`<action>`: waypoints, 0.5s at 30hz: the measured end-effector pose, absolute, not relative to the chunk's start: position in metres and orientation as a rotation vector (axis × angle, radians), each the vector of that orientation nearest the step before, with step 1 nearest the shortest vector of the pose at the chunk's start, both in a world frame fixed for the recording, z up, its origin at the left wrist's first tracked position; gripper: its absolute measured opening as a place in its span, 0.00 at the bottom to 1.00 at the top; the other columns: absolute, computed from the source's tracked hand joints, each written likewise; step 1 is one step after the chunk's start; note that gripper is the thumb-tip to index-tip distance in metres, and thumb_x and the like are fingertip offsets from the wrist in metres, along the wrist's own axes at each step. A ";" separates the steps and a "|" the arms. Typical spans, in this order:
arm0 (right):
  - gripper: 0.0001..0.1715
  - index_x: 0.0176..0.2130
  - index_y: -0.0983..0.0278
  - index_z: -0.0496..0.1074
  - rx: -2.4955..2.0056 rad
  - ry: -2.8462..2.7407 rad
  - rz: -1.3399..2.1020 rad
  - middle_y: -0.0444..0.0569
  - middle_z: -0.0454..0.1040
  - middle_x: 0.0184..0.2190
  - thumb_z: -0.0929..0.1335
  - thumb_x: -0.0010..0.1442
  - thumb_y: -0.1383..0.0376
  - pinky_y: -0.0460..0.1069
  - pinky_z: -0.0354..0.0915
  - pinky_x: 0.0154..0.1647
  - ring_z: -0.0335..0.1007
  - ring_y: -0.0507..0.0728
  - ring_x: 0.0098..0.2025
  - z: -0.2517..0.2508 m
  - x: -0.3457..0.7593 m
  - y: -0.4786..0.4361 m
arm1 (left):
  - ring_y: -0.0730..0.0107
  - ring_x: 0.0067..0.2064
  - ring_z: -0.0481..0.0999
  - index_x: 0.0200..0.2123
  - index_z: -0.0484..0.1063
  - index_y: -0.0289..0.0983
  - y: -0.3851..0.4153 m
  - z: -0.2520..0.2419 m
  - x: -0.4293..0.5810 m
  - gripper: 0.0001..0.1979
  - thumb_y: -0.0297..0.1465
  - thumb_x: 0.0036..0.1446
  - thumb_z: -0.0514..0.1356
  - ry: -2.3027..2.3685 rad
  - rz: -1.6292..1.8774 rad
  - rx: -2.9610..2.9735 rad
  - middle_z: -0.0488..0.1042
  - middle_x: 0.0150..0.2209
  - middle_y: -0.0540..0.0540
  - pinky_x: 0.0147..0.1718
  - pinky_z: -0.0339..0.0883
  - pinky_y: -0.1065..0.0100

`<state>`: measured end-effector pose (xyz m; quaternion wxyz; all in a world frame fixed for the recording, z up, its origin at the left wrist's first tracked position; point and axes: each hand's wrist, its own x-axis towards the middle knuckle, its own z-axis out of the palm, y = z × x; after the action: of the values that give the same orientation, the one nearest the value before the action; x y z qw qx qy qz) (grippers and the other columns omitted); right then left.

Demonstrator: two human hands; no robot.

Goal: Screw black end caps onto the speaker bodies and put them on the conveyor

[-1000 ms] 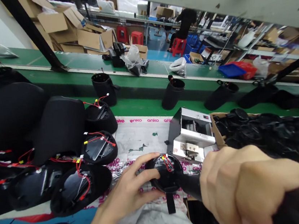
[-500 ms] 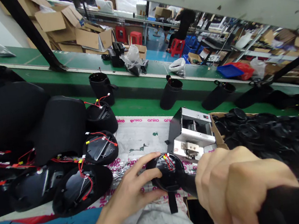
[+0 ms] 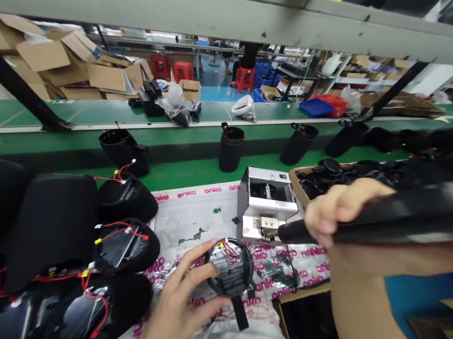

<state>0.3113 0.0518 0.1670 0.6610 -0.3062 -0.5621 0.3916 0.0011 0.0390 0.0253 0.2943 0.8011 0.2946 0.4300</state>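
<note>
The left hand (image 3: 180, 299) curls around a black casing (image 3: 233, 270) near a printed sheet's (image 3: 190, 212) front edge, while the right hand (image 3: 334, 211) clasps a black tool (image 3: 401, 217) beside a silver machine (image 3: 267, 211) and a carton (image 3: 300, 189) of black parts (image 3: 329, 169).

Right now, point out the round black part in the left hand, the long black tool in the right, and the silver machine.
Round black part (image 3: 230, 274): head view, dark face inside its rim.
Long black tool (image 3: 406, 218): head view, blurred body.
Silver machine (image 3: 268, 207): head view, silver front panel.
</note>
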 end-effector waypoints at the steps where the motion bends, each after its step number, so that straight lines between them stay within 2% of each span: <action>1: 0.52 0.36 0.62 0.85 -0.664 -1.294 0.825 0.49 0.77 0.24 0.64 0.57 0.20 0.50 0.65 0.16 0.71 0.54 0.18 0.155 0.311 0.056 | 0.52 0.68 0.80 0.56 0.75 0.43 0.039 0.024 0.001 0.14 0.36 0.71 0.70 0.788 1.139 2.133 0.75 0.68 0.32 0.63 0.79 0.58; 5: 0.49 0.40 0.64 0.85 -0.581 -1.363 0.725 0.50 0.81 0.28 0.67 0.60 0.24 0.48 0.64 0.14 0.71 0.54 0.17 0.108 0.302 0.072 | 0.51 0.68 0.80 0.55 0.74 0.44 0.038 0.024 0.000 0.14 0.38 0.72 0.70 0.816 1.102 2.126 0.75 0.69 0.33 0.62 0.79 0.57; 8: 0.49 0.40 0.65 0.86 -0.598 -1.349 0.764 0.52 0.82 0.29 0.67 0.60 0.24 0.48 0.64 0.13 0.72 0.55 0.16 0.095 0.298 0.076 | 0.48 0.67 0.80 0.55 0.74 0.44 0.037 0.024 0.000 0.14 0.38 0.71 0.71 0.830 1.096 2.113 0.75 0.68 0.33 0.60 0.81 0.54; 13: 0.54 0.39 0.67 0.87 -0.563 -1.192 1.031 0.54 0.83 0.26 0.61 0.63 0.23 0.49 0.61 0.12 0.67 0.53 0.12 0.115 0.308 0.076 | 0.48 0.68 0.80 0.57 0.76 0.44 0.036 0.022 0.000 0.16 0.40 0.71 0.71 0.832 1.116 2.104 0.75 0.68 0.33 0.61 0.80 0.52; 15: 0.50 0.39 0.66 0.86 -0.565 -1.147 1.107 0.51 0.82 0.25 0.65 0.62 0.25 0.48 0.60 0.12 0.66 0.52 0.12 0.134 0.319 0.066 | 0.49 0.68 0.79 0.59 0.76 0.44 0.036 0.020 0.000 0.18 0.40 0.70 0.71 0.824 1.120 2.097 0.75 0.69 0.33 0.62 0.80 0.53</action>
<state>0.3186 0.0663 0.1336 0.6635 -0.2499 -0.5075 0.4897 0.0002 0.0359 0.0205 0.3078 0.7929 0.3116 0.4236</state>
